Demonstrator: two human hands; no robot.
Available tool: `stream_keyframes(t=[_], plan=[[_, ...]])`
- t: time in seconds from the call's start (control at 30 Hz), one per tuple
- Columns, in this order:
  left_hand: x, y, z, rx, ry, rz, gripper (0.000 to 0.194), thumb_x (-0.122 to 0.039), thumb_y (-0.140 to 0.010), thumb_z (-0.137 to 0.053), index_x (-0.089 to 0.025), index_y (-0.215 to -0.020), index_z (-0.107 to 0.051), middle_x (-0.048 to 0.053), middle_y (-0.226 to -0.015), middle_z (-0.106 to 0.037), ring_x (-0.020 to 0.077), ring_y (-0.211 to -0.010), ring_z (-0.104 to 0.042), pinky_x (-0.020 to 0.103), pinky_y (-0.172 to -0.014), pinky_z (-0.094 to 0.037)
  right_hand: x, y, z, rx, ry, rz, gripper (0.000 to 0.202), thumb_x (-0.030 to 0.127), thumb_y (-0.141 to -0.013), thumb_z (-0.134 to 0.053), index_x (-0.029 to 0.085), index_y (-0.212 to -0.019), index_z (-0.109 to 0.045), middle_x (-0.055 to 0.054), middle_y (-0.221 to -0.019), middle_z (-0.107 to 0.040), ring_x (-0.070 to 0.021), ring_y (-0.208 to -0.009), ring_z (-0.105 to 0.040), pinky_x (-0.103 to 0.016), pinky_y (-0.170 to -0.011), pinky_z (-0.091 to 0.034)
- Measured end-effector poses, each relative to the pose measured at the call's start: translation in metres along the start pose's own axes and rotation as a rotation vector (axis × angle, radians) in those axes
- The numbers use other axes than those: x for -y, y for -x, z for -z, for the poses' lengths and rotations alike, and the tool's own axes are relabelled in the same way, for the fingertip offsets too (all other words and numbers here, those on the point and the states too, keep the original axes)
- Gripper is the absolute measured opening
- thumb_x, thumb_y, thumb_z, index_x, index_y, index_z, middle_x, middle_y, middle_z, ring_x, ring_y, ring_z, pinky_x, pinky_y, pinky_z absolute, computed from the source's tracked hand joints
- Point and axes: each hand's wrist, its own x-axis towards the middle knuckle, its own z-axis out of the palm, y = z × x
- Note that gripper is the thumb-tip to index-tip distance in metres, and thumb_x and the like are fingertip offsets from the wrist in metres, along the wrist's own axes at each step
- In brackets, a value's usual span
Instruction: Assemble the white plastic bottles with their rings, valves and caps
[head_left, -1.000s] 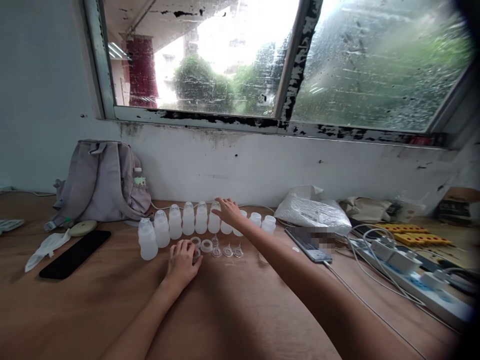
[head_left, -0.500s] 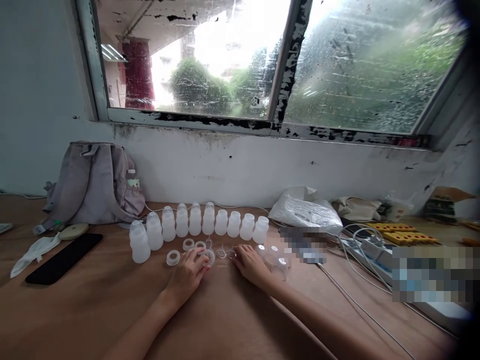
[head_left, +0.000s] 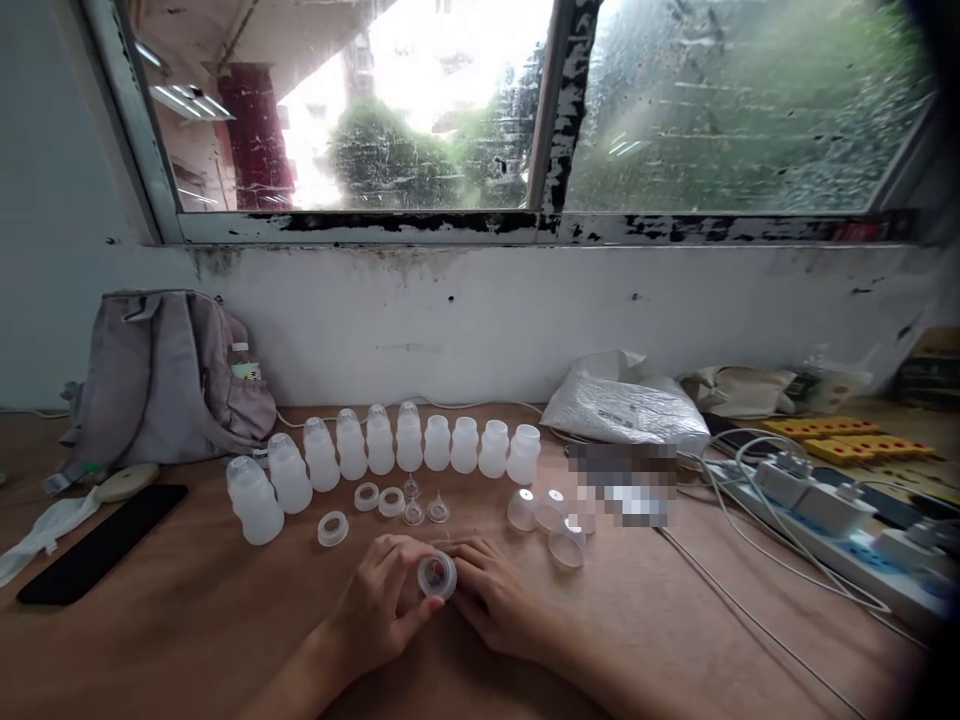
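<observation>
My left hand (head_left: 386, 598) pinches a translucent ring (head_left: 437, 576) between thumb and fingers, its round opening facing up. Against the ring's right side are the bent fingers of my right hand (head_left: 499, 598); what its fingertips hold, if anything, is hidden. Beyond my hands lie several loose rings, one of them a white ring (head_left: 332, 529) at the left, and a few clear nipples (head_left: 438, 508). To the right sits a group of clear domed caps (head_left: 566, 545). Several frosted bottles (head_left: 322, 458) stand in a curved row behind, the left ones with clear tops and the right ones uncapped.
A grey backpack (head_left: 161, 375) leans at the back left, with a black phone-like slab (head_left: 105, 542) in front. At the right are a silver bag (head_left: 626, 405), white cables, a power strip (head_left: 832, 530) and yellow blocks (head_left: 862, 445). A wall and window close off the back.
My left hand has picked up a ring and brought it nearer to me. My right hand has come in beside it, and one clear nipple no longer shows on the table. The view has shifted slightly.
</observation>
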Motion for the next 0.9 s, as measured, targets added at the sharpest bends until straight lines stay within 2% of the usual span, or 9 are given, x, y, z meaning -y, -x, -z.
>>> stream_keyframes(t=[0.2,0.4,0.5,0.57,0.67,0.77,0.9], plan=[[-0.001,-0.001,-0.004,0.090,-0.019,0.072,0.037,-0.030,-0.078,-0.051,-0.020,-0.113,-0.042,0.010,-0.101,-0.056,0.0228,-0.092,-0.051,0.039,-0.083,-0.041,-0.018,0.004,-0.008,-0.178,0.024,-0.152,0.021,0.006,-0.079,-0.039,0.019,-0.088,-0.053,-0.006,-0.083,-0.057,-0.0183,-0.080,-0.050,-0.032,-0.072,-0.043],[0.002,-0.002,-0.002,0.213,0.027,0.157,0.044,-0.032,-0.076,-0.055,-0.021,-0.117,-0.044,0.009,-0.101,-0.056,0.0225,-0.093,-0.050,0.039,-0.084,-0.041,-0.017,0.004,-0.012,-0.114,0.087,-0.105,0.019,0.007,-0.079,-0.039,0.018,-0.086,-0.053,-0.006,-0.082,-0.056,-0.0186,-0.079,-0.049,-0.032,-0.072,-0.043],[0.003,-0.002,-0.002,0.195,0.047,0.158,0.048,-0.035,-0.072,-0.058,-0.022,-0.117,-0.045,0.009,-0.112,-0.052,0.0246,-0.102,-0.046,0.041,-0.088,-0.039,-0.015,0.004,-0.010,-0.110,0.092,-0.101,0.019,0.007,-0.079,-0.039,0.018,-0.086,-0.053,-0.006,-0.082,-0.056,-0.0183,-0.079,-0.049,-0.032,-0.072,-0.043],[0.003,-0.001,-0.004,0.164,0.063,0.171,0.040,-0.034,-0.074,-0.057,-0.023,-0.111,-0.049,0.009,-0.113,-0.051,0.0242,-0.104,-0.046,0.040,-0.088,-0.039,-0.013,0.004,-0.008,-0.116,0.082,-0.100,0.021,0.007,-0.079,-0.038,0.018,-0.089,-0.053,-0.006,-0.083,-0.057,-0.0182,-0.080,-0.049,-0.032,-0.072,-0.043],[0.002,-0.003,-0.007,0.113,0.144,0.234,0.017,-0.030,-0.081,-0.047,-0.020,-0.090,-0.058,0.006,-0.093,-0.058,0.0187,-0.086,-0.053,0.032,-0.078,-0.043,-0.006,0.004,-0.004,-0.116,0.049,-0.041,0.029,0.008,-0.078,-0.040,0.018,-0.104,-0.048,-0.007,-0.093,-0.057,-0.0192,-0.086,-0.049,-0.033,-0.076,-0.042],[-0.002,-0.005,-0.008,0.060,0.305,0.373,0.020,-0.031,-0.084,-0.043,-0.019,-0.078,-0.057,0.003,-0.075,-0.059,0.0137,-0.068,-0.054,0.024,-0.062,-0.043,0.006,0.005,0.002,-0.086,-0.003,0.063,0.042,0.010,-0.074,-0.043,0.018,-0.115,-0.040,-0.009,-0.105,-0.054,-0.0206,-0.093,-0.049,-0.036,-0.081,-0.041],[-0.009,-0.008,-0.006,0.020,0.511,0.540,0.022,-0.037,-0.082,-0.045,-0.018,-0.076,-0.055,0.000,-0.067,-0.057,0.0117,-0.059,-0.052,0.021,-0.055,-0.041,0.019,0.004,0.004,-0.085,-0.074,0.085,0.045,0.013,-0.072,-0.047,0.019,-0.116,-0.039,-0.010,-0.104,-0.053,-0.0210,-0.095,-0.050,-0.035,-0.082,-0.042]])
